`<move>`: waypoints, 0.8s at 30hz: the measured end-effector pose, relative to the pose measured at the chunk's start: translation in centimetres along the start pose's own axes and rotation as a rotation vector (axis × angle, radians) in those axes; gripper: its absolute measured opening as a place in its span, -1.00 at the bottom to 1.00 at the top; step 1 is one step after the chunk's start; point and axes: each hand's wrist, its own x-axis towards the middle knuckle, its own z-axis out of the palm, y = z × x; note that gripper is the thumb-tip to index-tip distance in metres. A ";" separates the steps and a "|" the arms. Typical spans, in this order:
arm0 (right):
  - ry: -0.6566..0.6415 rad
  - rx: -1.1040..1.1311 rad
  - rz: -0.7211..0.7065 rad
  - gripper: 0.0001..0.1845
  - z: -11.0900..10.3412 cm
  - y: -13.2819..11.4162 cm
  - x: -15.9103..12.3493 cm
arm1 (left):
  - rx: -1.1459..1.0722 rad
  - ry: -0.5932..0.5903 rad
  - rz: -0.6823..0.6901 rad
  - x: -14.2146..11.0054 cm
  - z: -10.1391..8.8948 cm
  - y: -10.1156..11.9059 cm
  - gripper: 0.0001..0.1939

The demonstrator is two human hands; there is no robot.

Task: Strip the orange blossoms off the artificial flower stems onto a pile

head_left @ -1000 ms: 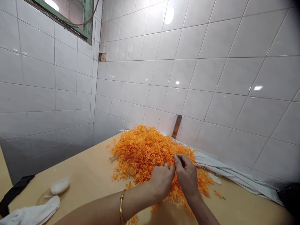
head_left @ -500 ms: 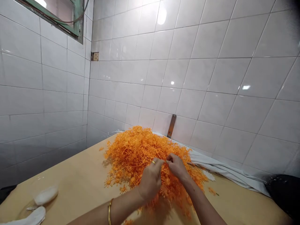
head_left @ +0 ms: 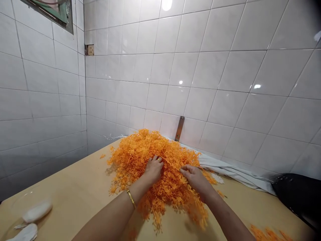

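A large heap of orange artificial plant sprigs [head_left: 140, 147], thin-stemmed with small star-like tips, lies on the tan tabletop [head_left: 82, 180]. My left hand [head_left: 153, 170], with a ring and a gold bangle, presses into the middle of the heap. Its fingers curl over the sprigs, and their tips are hidden among them. To the right, my right hand [head_left: 197, 179] pinches a thin orange stem between thumb and forefinger at the heap's edge. Several sprigs hang from the heap toward me, between my forearms.
White cloth [head_left: 233, 175] runs along the wall side of the table. A black bag-like thing [head_left: 298, 197] sits at the right edge. More orange sprigs [head_left: 268, 234] lie at the lower right. White objects [head_left: 37, 212] are at lower left. A metal strip [head_left: 179, 129] stands against the tiled wall.
My left hand has moved away from my right, left and up into the heap. The hands were close together before. The view has shifted, bringing the lower-right sprigs into sight.
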 end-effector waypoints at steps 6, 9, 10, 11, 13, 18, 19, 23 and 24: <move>0.077 -0.393 -0.329 -0.70 -0.1 1.3 -2.4 | -0.001 -0.031 -0.001 0.1 0.2 0.3 -0.81; 0.221 -0.611 -0.332 -0.72 -0.6 1.3 -2.9 | -0.024 0.045 0.039 -1.3 0.3 0.3 -0.73; 0.268 -0.658 -0.315 -0.73 -0.9 1.3 -2.8 | -0.061 0.100 0.084 -2.0 0.3 0.2 -0.71; 0.307 -0.684 -0.294 -0.74 -1.4 1.5 -2.7 | -0.115 0.165 0.141 -2.6 0.3 0.1 -0.71; 0.346 -0.672 -0.265 -0.72 -2.4 1.8 -2.2 | -0.237 0.298 0.231 -3.9 0.3 -0.1 -0.72; 0.332 -0.417 -0.260 -0.69 -3.7 2.0 -1.3 | -0.262 0.460 -0.125 -4.5 0.1 -0.7 -0.50; 0.313 -0.344 -0.245 -0.69 -3.6 1.8 -1.5 | -0.263 0.406 -0.230 -4.2 0.1 -0.9 -0.38; 0.118 -0.186 -0.173 -0.68 -2.6 0.0 -3.8 | -0.263 0.018 -0.489 -2.6 0.0 -1.6 -0.29; 0.072 -0.198 -0.173 -0.68 -2.3 -0.4 -4.7 | -0.237 -0.050 -0.502 -2.2 0.0 -1.8 -0.35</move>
